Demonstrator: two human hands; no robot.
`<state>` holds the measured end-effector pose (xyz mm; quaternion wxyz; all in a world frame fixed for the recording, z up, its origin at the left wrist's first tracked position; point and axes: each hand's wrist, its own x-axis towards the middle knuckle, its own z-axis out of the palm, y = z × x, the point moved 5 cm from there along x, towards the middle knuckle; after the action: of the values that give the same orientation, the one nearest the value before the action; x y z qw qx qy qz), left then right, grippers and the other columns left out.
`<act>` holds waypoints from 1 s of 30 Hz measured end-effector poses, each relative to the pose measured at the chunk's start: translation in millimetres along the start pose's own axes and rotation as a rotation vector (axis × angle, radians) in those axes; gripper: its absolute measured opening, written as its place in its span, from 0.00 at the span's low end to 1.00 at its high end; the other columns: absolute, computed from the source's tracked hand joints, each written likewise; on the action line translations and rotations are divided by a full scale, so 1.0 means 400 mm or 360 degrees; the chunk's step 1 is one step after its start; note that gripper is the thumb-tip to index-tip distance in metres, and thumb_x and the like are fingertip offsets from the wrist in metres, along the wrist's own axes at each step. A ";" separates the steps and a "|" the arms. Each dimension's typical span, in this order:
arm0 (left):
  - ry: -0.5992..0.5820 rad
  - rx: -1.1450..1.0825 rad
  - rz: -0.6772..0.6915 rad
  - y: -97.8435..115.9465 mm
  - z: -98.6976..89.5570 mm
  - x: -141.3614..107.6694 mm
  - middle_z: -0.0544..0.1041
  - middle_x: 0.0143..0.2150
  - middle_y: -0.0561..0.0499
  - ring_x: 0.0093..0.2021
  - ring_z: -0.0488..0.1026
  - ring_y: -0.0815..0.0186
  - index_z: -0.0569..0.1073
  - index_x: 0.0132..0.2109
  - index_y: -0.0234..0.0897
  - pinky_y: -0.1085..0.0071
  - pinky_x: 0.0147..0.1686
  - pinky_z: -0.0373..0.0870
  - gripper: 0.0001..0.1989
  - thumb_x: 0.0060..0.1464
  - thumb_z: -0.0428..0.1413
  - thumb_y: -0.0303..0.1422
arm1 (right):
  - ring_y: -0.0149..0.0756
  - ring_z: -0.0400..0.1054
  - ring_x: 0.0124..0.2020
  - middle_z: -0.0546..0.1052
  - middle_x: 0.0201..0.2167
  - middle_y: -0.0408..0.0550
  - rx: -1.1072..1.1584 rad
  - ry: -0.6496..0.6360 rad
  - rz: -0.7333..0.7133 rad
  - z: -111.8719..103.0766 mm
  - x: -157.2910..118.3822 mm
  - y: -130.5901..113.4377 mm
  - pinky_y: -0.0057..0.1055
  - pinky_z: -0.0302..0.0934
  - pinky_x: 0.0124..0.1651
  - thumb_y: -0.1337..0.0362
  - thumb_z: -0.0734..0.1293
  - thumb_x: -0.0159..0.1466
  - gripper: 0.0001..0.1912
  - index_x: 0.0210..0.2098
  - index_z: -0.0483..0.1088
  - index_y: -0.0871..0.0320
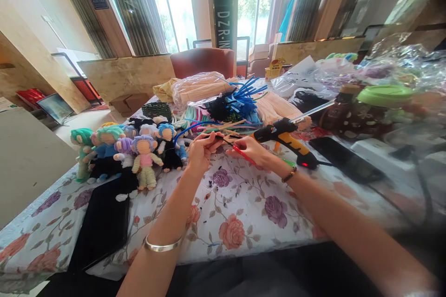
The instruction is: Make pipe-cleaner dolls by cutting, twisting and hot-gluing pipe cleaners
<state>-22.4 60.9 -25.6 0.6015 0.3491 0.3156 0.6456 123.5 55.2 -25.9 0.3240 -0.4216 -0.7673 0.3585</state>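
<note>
Over the middle of the flowered tablecloth, my left hand (202,151) pinches a small dark piece (219,138) between thumb and fingers. My right hand (251,152) is closed on red-handled scissors (244,154), whose tips point left and meet the dark piece. Small dark scraps (223,188) lie scattered on the cloth below. Just right of my right hand rests a black and yellow glue gun (285,137) with a clear stick in its back and a red light at its handle. A blue pipe cleaner (184,131) curves behind my left hand.
Several yarn-haired dolls (144,162) stand at the left, by a black tablet (104,222). Blue and pale pipe cleaners (244,100) are heaped behind my hands. A black phone (343,158), a white power strip (383,155) and a green-lidded jar (385,106) occupy the right.
</note>
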 end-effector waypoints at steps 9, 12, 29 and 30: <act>-0.0024 0.0059 -0.0046 0.001 -0.002 0.002 0.79 0.28 0.49 0.32 0.77 0.67 0.73 0.23 0.31 0.67 0.42 0.75 0.04 0.41 0.62 0.25 | 0.24 0.44 0.22 0.51 0.18 0.35 -0.0035 -0.0027 -0.0088 -0.006 -0.002 0.003 0.27 0.39 0.25 0.47 0.66 0.54 0.25 0.18 0.51 0.57; -0.0030 0.0088 -0.0057 0.004 0.002 0.000 0.79 0.28 0.48 0.32 0.77 0.67 0.74 0.24 0.31 0.68 0.41 0.74 0.04 0.41 0.62 0.25 | 0.24 0.45 0.22 0.52 0.18 0.35 -0.0031 -0.0054 -0.0129 -0.006 -0.004 -0.003 0.27 0.40 0.24 0.48 0.66 0.54 0.24 0.19 0.52 0.57; 0.0280 0.0040 0.0063 0.005 -0.016 0.001 0.77 0.24 0.51 0.27 0.76 0.70 0.72 0.25 0.32 0.68 0.41 0.73 0.06 0.41 0.63 0.25 | 0.32 0.63 0.23 0.76 0.23 0.49 -0.1258 -0.0074 -0.0216 -0.018 -0.012 0.000 0.28 0.49 0.27 0.63 0.63 0.58 0.10 0.25 0.73 0.59; 0.0290 0.0032 0.0061 0.004 -0.017 0.001 0.77 0.24 0.51 0.27 0.76 0.70 0.72 0.26 0.32 0.68 0.40 0.74 0.06 0.41 0.64 0.25 | 0.32 0.63 0.23 0.76 0.23 0.49 -0.1288 -0.0090 -0.0210 -0.014 -0.013 -0.004 0.28 0.49 0.26 0.62 0.64 0.58 0.10 0.25 0.73 0.59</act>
<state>-28.9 61.3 -28.0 0.5542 0.3009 0.3688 0.6828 129.7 51.8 -22.7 0.1330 -0.4550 -0.8803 0.0176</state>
